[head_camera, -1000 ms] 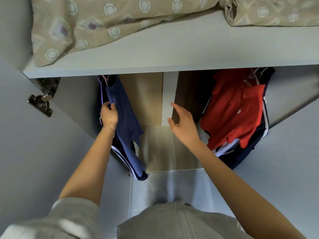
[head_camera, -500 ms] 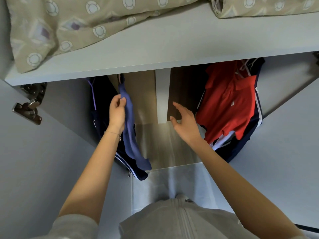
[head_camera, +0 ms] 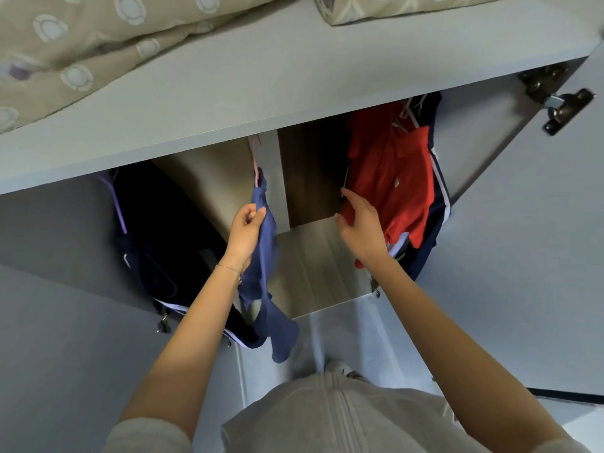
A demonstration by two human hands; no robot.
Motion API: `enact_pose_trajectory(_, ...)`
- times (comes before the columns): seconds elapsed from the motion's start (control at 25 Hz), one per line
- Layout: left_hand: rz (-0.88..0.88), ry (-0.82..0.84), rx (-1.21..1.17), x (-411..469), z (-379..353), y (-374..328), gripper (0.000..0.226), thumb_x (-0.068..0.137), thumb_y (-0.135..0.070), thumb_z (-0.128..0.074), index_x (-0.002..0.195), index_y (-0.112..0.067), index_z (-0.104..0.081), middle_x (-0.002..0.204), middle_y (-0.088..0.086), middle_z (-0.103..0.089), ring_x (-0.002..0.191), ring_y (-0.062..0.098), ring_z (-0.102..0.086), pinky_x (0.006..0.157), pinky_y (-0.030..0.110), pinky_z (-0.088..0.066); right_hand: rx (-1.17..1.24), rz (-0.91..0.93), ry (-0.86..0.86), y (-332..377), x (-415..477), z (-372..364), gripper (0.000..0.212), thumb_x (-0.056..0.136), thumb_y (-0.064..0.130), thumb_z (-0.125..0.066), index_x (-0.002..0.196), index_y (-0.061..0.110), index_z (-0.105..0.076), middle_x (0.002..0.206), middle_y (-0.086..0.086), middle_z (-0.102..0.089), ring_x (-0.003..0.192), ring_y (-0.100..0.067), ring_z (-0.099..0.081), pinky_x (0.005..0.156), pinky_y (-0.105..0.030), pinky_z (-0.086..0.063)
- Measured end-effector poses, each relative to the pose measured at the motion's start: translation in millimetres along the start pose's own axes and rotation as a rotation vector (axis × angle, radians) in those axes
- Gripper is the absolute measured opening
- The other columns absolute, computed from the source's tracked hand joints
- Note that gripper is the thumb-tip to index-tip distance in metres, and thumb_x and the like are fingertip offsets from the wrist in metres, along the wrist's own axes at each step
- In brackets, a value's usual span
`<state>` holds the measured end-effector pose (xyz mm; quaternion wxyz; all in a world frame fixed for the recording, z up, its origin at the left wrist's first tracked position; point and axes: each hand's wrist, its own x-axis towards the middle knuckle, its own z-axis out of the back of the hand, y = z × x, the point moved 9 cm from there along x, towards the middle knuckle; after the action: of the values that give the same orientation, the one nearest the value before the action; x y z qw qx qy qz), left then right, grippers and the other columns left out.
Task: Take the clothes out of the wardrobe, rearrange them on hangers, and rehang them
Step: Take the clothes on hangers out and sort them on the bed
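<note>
A blue top (head_camera: 266,256) hangs limp from a pink hanger (head_camera: 255,165) mid-wardrobe (head_camera: 313,256), pinched near its top by the left hand (head_camera: 245,230); dark clothes (head_camera: 157,230) hang left, a red polo (head_camera: 392,184) right.

Grips blue garment (head_camera: 266,256) in left hand (head_camera: 245,228), just below pink hanger (head_camera: 256,165). Holds right hand (head_camera: 359,230) open, fingers spread, near hanging red shirt (head_camera: 392,178). On shelf (head_camera: 261,93) above: patterned bedding (head_camera: 81,44).

No legible text, small white emblem (head_camera: 396,182) on red shirt (head_camera: 403,207) unreadable
</note>
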<state>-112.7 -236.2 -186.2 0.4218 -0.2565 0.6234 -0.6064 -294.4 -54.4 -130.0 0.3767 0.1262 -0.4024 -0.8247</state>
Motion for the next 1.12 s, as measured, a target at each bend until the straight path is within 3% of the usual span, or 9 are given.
enact_pose_trajectory(0.16,0.035,0.095,-0.007,5.9,-50.5,-3.2,0.014,0.098,-0.02,-0.055,0.1,-0.006,-0.059,0.09,0.013,-0.052,0.086,0.024,-0.051,0.083,0.034,-0.046,0.005,-0.061,-0.097,-42.7,22.6,37.8,0.056,0.09,0.013,-0.058,0.144,0.014,-0.042,0.146,-0.008,-0.044,0.137,-0.026,-0.035,0.11,-0.028,-0.025)
enact_pose_trajectory(0.36,0.091,0.145,-0.055,6.4,-91.9,0.2,0.011,0.099,-0.016,-0.053,0.099,-0.008,-0.06,0.093,0.013,-0.054,0.088,0.023,-0.053,0.078,0.028,-0.047,-0.026,-0.162,-0.196,-86.8,59.3,77.4,0.066,0.088,0.013,-0.059,0.148,0.016,-0.034,0.156,-0.013,-0.025,0.144,-0.029,-0.023,0.113,-0.036,-0.024)
enact_pose_trajectory(0.56,0.095,0.169,-0.045,10.9,-106.6,4.4,0.012,0.099,-0.016,-0.054,0.101,-0.006,-0.06,0.093,0.012,-0.053,0.087,0.025,-0.051,0.077,0.03,-0.047,-0.189,-0.044,-0.424,-72.5,85.3,119.5,0.059,0.083,0.011,-0.054,0.141,0.006,-0.043,0.142,-0.015,-0.045,0.126,-0.034,-0.041,0.104,-0.036,-0.031)
enact_pose_trajectory(0.68,0.093,0.17,-0.057,10.2,-111.4,-0.4,0.016,0.099,-0.016,-0.053,0.105,-0.004,-0.062,0.094,0.013,-0.054,0.088,0.025,-0.054,0.077,0.027,-0.051,-0.238,-0.17,-0.311,-84.0,107.9,120.7,0.067,0.087,0.018,-0.058,0.147,0.008,-0.031,0.146,-0.014,-0.04,0.13,-0.035,-0.036,0.105,-0.041,-0.028)
enact_pose_trajectory(0.8,0.083,0.172,-0.094,12.2,-114.3,-5.3,0.018,0.098,-0.014,-0.054,0.109,-0.002,-0.062,0.097,0.015,-0.054,0.091,0.027,-0.054,0.082,0.033,-0.05,-0.032,-0.238,-0.242,-104.6,123.9,112.6,0.064,0.092,0.016,-0.057,0.147,0.0,-0.028,0.144,-0.021,-0.041,0.133,-0.035,-0.039,0.108,-0.037,-0.031)
enact_pose_trajectory(0.88,0.076,0.163,-0.143,13.3,-113.8,-9.2,0.012,0.098,-0.013,-0.054,0.104,-0.007,-0.063,0.098,0.015,-0.054,0.092,0.028,-0.053,0.086,0.038,-0.049,0.026,-0.276,-0.287,-108.0,130.1,115.1,0.038,0.095,0.015,-0.054,0.127,-0.004,-0.048,0.122,-0.021,-0.056,0.113,-0.031,-0.053,0.087,-0.03,-0.038)
enact_pose_trajectory(0.96,0.058,0.143,-0.151,14.2,-112.6,-12.5,0.009,0.098,-0.014,-0.054,0.098,-0.013,-0.063,0.096,0.015,-0.053,0.09,0.028,-0.051,0.086,0.041,-0.046,0.121,-0.355,-0.284,-110.3,134.3,111.1,0.014,0.096,0.016,-0.053,0.089,0.004,-0.055,0.082,-0.012,-0.056,0.078,-0.025,-0.052,0.064,-0.029,-0.033)
enact_pose_trajectory(1.04,0.044,0.126,-0.132,15.3,-111.6,-13.0,0.009,0.098,-0.016,-0.054,0.096,-0.015,-0.063,0.094,0.013,-0.052,0.089,0.027,-0.049,0.086,0.042,-0.045,0.309,-0.439,-0.272,-110.9,134.5,104.5,0.03,0.096,0.016,-0.053,0.068,0.014,-0.041,0.062,0.0,-0.041,0.058,-0.015,-0.04,0.05,-0.025,-0.029)
enact_pose_trajectory(1.12,0.043,0.12,-0.131,15.0,-111.3,-12.5,0.009,0.098,-0.018,-0.055,0.097,-0.015,-0.063,0.094,0.013,-0.052,0.089,0.028,-0.049,0.087,0.043,-0.045,0.483,-0.479,-0.306,-104.3,130.5,101.9,0.035,0.094,0.015,-0.054,0.066,0.019,-0.034,0.059,0.004,-0.034,0.051,-0.009,-0.031,0.043,-0.019,-0.025)
